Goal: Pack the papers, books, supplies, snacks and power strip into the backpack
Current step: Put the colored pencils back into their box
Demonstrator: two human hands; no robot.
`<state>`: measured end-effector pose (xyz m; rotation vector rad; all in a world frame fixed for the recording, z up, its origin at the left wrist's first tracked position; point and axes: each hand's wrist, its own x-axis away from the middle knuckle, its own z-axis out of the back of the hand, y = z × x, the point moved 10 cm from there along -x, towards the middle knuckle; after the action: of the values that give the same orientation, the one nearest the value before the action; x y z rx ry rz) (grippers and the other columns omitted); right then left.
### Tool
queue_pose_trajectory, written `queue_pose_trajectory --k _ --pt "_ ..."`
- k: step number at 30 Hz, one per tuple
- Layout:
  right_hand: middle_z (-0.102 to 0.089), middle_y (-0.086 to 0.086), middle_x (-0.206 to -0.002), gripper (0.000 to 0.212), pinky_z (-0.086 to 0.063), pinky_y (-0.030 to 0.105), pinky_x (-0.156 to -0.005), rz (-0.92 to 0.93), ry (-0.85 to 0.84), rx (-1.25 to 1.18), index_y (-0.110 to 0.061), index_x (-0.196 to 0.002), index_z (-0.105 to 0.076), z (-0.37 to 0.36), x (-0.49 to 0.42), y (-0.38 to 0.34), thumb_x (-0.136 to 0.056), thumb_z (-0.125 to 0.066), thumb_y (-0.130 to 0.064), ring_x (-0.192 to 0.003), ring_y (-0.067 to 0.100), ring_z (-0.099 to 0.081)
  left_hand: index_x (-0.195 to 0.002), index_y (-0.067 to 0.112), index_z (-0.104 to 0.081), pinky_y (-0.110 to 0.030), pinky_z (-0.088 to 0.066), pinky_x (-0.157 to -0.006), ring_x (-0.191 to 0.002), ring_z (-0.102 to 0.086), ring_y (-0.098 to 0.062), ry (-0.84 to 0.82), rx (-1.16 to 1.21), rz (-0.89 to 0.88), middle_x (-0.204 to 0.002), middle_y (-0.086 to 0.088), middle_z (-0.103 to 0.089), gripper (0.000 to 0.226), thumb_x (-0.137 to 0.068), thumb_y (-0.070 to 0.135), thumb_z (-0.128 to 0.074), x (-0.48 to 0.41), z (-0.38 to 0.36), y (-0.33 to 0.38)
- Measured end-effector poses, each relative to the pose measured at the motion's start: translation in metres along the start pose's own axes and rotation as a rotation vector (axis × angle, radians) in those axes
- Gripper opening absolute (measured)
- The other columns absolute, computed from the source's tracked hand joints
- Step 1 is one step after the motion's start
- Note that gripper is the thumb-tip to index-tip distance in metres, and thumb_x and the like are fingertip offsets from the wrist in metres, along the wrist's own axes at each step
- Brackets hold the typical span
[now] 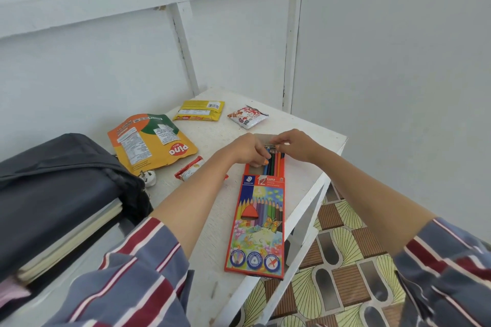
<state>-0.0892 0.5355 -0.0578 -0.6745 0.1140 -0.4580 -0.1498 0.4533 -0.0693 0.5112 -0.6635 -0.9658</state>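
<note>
A red coloured-pencil box [259, 223] lies on the white table [212, 268] near its right edge, its far end open with several pencils [275, 160] sticking out. My left hand [248, 150] and my right hand [296, 146] meet at that open end and together pinch a small metal sharpener [271, 145] above the pencil tips. A dark grey backpack [58, 194] lies open at the left with books [71, 236] inside. Snacks lie beyond: an orange pouch [151, 141], a yellow packet [199, 111], a white packet [248, 115] and a small red wrapper [190, 168].
A white plug [148, 176] pokes out beside the backpack. The table stands in a corner of white panelled walls. Its right edge drops to a patterned brown and yellow floor [345, 260].
</note>
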Motion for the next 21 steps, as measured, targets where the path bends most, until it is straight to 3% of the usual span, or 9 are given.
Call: queue_pose_trajectory --k 4,7,10,12,17,21 --pt "-0.063 0.009 -0.121 0.030 -0.038 0.021 -0.087 -0.004 -0.003 0.004 -0.009 -0.117 -0.064 0.001 0.002 -0.001 -0.089 -0.053 -0.006 -0.114 0.021 -0.055 -0.105 -0.001 -0.068 -0.026 -0.055 -0.076 -0.070 -0.061 -0.011 0.030 0.039 0.010 -0.096 -0.011 -0.066 0.022 -0.084 0.006 -0.066 0.001 0.002 -0.003" --pt "-0.064 0.009 -0.118 0.029 -0.039 0.022 -0.088 0.015 0.022 0.006 -0.008 -0.115 -0.065 0.007 0.004 -0.007 -0.088 -0.054 -0.006 -0.111 0.021 -0.057 -0.103 0.004 -0.068 -0.034 -0.055 -0.081 -0.079 -0.062 -0.018 0.175 0.053 -0.043 -0.101 -0.013 -0.067 0.019 -0.086 0.010 -0.064 0.006 0.021 0.003" --pt "-0.065 0.009 -0.117 0.030 -0.041 0.024 -0.087 0.021 0.051 0.021 -0.009 -0.115 -0.066 0.018 0.003 -0.021 -0.088 -0.052 -0.005 -0.109 0.021 -0.057 -0.106 0.008 -0.069 -0.026 -0.044 -0.079 -0.093 -0.058 -0.016 0.342 -0.028 -0.090 -0.108 -0.009 -0.065 0.021 -0.088 0.016 -0.062 0.020 0.049 0.012" --pt "-0.063 0.008 -0.122 0.032 -0.040 0.026 -0.094 0.043 0.059 0.043 -0.008 -0.116 -0.065 0.025 0.001 -0.038 -0.087 -0.050 -0.004 -0.113 0.021 -0.056 -0.107 0.011 -0.068 -0.029 -0.044 -0.082 -0.103 -0.057 -0.020 0.413 -0.112 -0.094 -0.112 -0.007 -0.064 0.022 -0.089 0.021 -0.059 0.034 0.065 0.013" --pt "-0.056 0.007 -0.131 0.033 -0.036 0.026 -0.098 0.169 0.033 0.168 -0.009 -0.123 -0.060 0.022 -0.001 -0.103 -0.091 -0.051 -0.011 -0.120 0.021 -0.052 -0.123 0.018 -0.059 -0.039 -0.042 -0.095 -0.122 -0.048 -0.023 0.620 -0.351 -0.009 -0.132 -0.004 -0.054 0.033 -0.093 0.031 -0.052 0.091 0.102 0.003" --pt "-0.049 0.007 -0.138 0.036 -0.032 0.029 -0.103 0.299 -0.019 0.235 -0.011 -0.128 -0.055 0.003 0.004 -0.160 -0.093 -0.052 -0.019 -0.125 0.022 -0.046 -0.127 0.019 -0.056 -0.036 -0.042 -0.091 -0.122 -0.048 -0.024 0.756 -0.405 0.104 -0.130 -0.003 -0.055 0.035 -0.094 0.030 -0.051 0.151 0.125 -0.015"
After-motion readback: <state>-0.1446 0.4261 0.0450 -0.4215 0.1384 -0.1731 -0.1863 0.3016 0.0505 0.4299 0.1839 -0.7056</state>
